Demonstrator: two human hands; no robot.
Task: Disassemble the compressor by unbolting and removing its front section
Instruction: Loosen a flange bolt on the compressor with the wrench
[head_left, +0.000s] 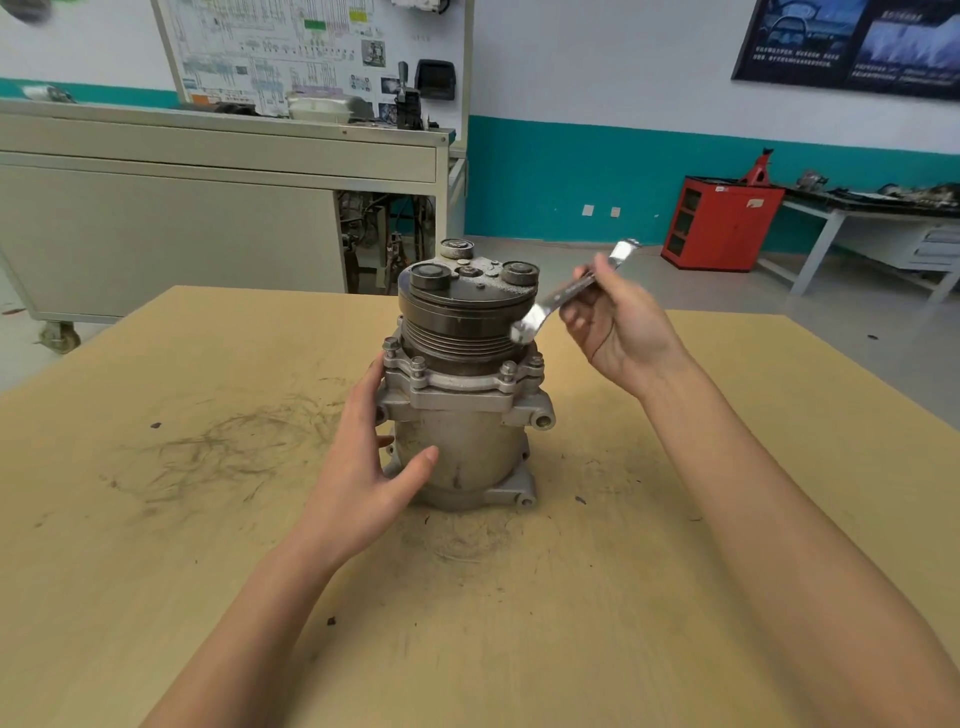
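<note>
On the counter (208, 519), the upright compressor (467, 395) is steadied by straight fingers of the left hand (363, 467), a wrench (561, 296) is gripped in the right hand (618, 332), and seating it on a flange bolt (418, 366) is judged next

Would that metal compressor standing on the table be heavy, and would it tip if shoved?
Probably heavy for its size: the compressor looks like thick cast metal. Standing upright with a wide pulley on top, it might tip under a high shove; the left hand rests against its side.
</note>
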